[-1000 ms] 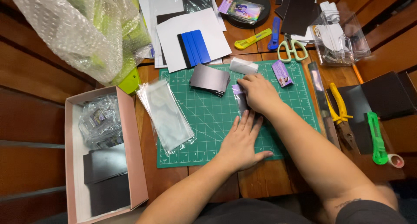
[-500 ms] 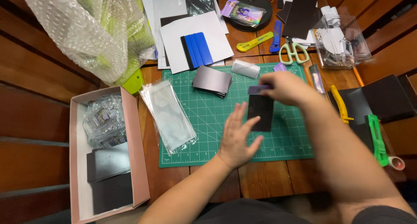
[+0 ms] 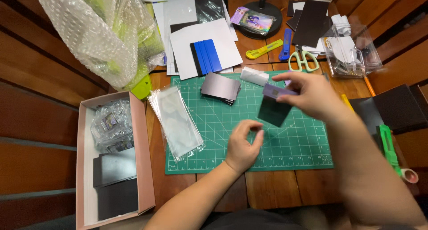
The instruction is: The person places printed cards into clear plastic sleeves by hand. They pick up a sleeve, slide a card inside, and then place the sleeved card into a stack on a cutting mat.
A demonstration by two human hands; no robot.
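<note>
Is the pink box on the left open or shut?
Open: the pink box has no lid on, and dark sheets show inside.

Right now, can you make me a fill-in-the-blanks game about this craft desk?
1. The right hand holds a dark ____ above the cutting mat.
2. The cutting mat is coloured ____.
3. The left hand holds its fingers pinched ____ the mat.
4. The scissors lie ____ the mat's far edge.

Missing words: card; green; above; beyond
</note>
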